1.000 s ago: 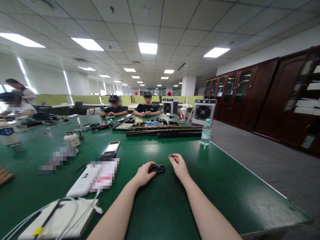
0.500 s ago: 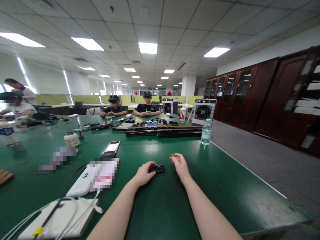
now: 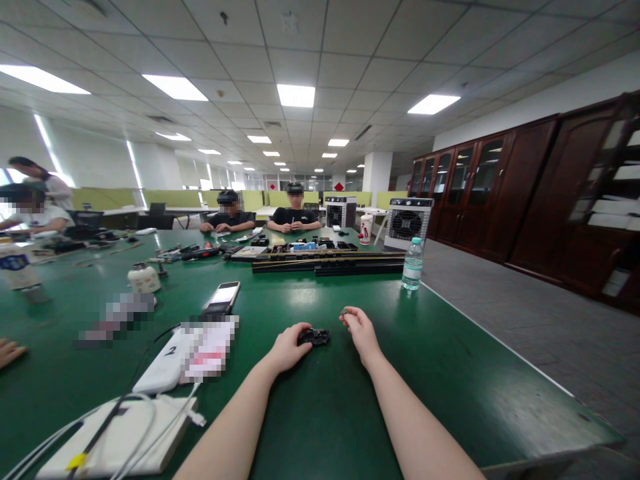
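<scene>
Black and small, the part [image 3: 320, 337] lay on the near green table [image 3: 450, 360], its left end gripped between our left hand's [image 3: 288, 347] thumb and fingers. Just right of it, our right hand [image 3: 359, 330] pinched a tiny piece [image 3: 343, 312] in nearly closed fingertips; we judged this a steadying-and-positioning step, its next move calling for careful alignment. Farther right stood a bottle [image 3: 413, 265].

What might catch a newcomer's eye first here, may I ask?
The broad, glossy green table dominates the lower view. Near centre, the left hand holds a small black part, and the right hand pinches a tiny greyish piece. Farther right stands a clear plastic bottle.
</scene>
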Tool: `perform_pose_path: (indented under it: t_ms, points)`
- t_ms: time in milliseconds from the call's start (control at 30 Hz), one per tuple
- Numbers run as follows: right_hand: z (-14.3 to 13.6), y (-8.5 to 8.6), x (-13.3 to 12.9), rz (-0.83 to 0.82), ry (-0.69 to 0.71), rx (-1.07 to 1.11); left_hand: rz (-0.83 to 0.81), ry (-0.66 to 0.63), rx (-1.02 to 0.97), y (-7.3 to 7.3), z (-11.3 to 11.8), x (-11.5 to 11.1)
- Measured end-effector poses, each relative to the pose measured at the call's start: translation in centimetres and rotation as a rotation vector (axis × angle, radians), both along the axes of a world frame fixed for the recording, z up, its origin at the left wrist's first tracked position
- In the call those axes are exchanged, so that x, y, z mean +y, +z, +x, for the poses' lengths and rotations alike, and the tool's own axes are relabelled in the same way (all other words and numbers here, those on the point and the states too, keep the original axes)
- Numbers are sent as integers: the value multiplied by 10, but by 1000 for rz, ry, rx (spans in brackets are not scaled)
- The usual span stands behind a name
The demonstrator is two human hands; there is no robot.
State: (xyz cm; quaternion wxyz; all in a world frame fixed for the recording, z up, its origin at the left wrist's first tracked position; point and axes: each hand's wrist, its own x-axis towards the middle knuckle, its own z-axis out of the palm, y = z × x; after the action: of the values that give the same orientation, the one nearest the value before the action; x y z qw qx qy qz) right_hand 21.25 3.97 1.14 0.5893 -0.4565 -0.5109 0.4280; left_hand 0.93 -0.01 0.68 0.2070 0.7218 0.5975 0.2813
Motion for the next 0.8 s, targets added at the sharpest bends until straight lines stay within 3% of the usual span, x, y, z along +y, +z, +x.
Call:
perform_pose_path:
  t_ms: [500, 800]
  points:
    - [0, -3, 2, -21, 30, -25, 2, -7, -5, 1, 0, 0]
    - [-5, -12, 5, 117, 81, -10, 4, 0, -2, 1, 1, 0]
